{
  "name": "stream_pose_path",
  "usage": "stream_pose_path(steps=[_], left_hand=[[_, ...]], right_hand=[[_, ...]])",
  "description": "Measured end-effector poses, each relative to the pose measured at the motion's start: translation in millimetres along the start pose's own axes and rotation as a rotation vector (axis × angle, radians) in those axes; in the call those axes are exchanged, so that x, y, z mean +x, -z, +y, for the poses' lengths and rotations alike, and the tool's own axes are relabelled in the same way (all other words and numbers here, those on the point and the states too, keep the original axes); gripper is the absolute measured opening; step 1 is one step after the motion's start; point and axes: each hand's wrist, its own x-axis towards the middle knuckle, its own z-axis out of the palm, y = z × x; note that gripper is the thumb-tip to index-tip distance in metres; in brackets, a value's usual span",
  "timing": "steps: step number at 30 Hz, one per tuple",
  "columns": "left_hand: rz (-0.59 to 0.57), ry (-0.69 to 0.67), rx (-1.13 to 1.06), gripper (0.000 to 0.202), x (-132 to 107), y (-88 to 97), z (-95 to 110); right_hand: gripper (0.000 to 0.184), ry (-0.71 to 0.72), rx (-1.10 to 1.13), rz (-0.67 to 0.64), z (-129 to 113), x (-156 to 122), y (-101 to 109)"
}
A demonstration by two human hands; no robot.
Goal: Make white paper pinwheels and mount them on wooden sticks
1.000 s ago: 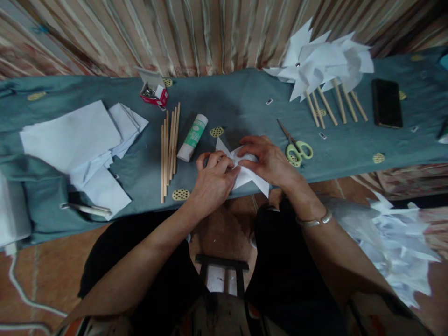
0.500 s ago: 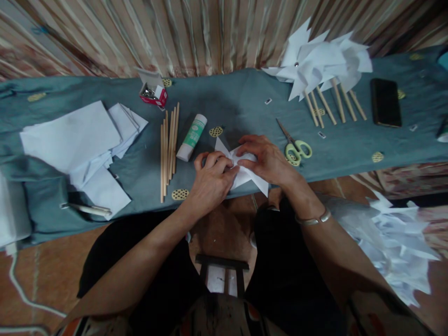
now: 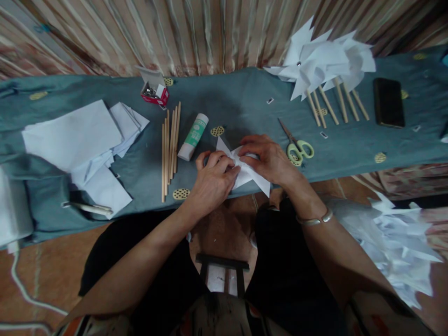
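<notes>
A white paper pinwheel [image 3: 257, 179] with pointed blades lies at the near edge of the cloth-covered table. Curled over its left side, my left hand [image 3: 214, 179] presses the folded paper near the centre with its fingertips. From the right, my right hand [image 3: 268, 158] grips a blade between thumb and fingers, close to the middle. The fingers hide the exact centre. Just left of my hands lies a glue stick [image 3: 193, 136] with a green label. Scissors [image 3: 297, 145] with light green handles rest right of my right hand.
Several wooden sticks [image 3: 170, 151] lie left of the glue stick, with a small red box of metal pins [image 3: 154, 93] behind. White paper sheets [image 3: 73, 135] are at left. Finished pinwheels [image 3: 320, 60] and a phone [image 3: 388, 102] are at right; more pinwheels [image 3: 399, 242] sit lower right.
The view has shifted very slightly. Both hands stay on the paper pinwheel, with only a small movement of the right hand's fingers.
</notes>
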Motion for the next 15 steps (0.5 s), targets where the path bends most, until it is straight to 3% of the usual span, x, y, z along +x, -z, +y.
stream_pose_path(steps=[15], left_hand=[[0.017, -0.001, -0.010, 0.023, -0.3, -1.1, -0.9]], right_hand=[[0.014, 0.009, -0.050, -0.026, -2.6, 0.3, 1.5]])
